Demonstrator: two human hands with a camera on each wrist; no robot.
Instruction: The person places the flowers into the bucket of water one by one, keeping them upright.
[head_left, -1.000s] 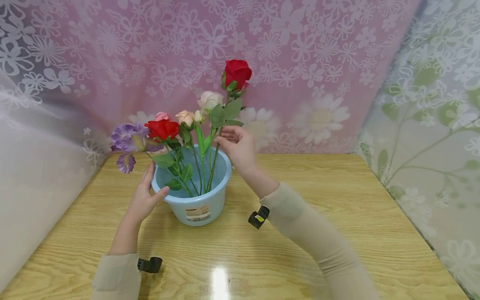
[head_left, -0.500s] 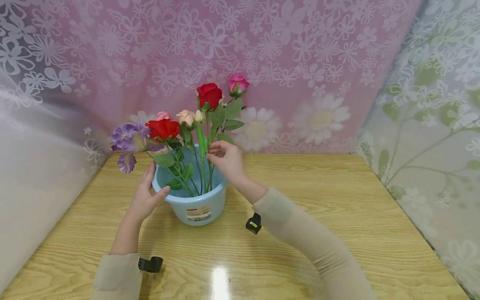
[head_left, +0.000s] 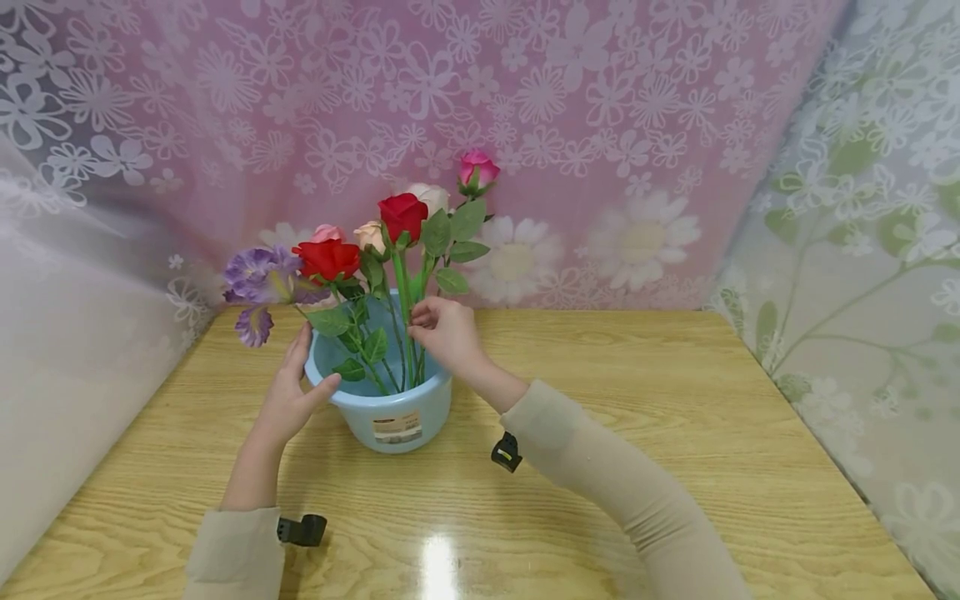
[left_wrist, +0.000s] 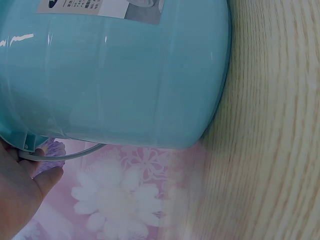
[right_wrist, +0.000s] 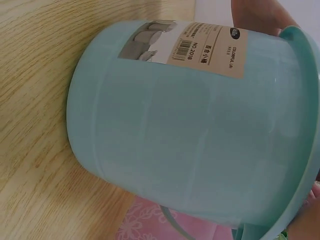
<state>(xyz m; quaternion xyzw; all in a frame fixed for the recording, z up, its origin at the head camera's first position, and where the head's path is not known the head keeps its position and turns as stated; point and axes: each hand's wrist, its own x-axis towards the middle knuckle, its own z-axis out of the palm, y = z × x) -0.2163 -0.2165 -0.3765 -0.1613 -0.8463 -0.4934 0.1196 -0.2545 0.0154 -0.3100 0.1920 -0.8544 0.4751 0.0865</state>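
Observation:
A light blue bucket (head_left: 392,425) stands on the wooden table, holding several long-stemmed flowers. My right hand (head_left: 447,337) pinches the stem of a red rose (head_left: 403,218) at the bucket's right side, its leafless green stem reaching down inside. On the left, my left hand (head_left: 288,392) rests against the bucket's rim with fingers straight along the outside and the thumb toward the front. The left wrist view shows this hand (left_wrist: 22,192) beside the bucket's grey handle (left_wrist: 75,155). Only part of the right hand (right_wrist: 306,220) shows past the rim in the right wrist view.
Purple flowers (head_left: 258,279) lean out over the bucket's left rim, close to another red rose (head_left: 327,259). A magenta rose (head_left: 477,171) rises at the right, near a white rose (head_left: 429,197). A pink floral curtain (head_left: 585,150) hangs behind the table (head_left: 637,433).
My right hand has moved down and left, lowering the red rose from above the bunch into the bucket. The magenta rose behind it has come into view. My left hand stays put.

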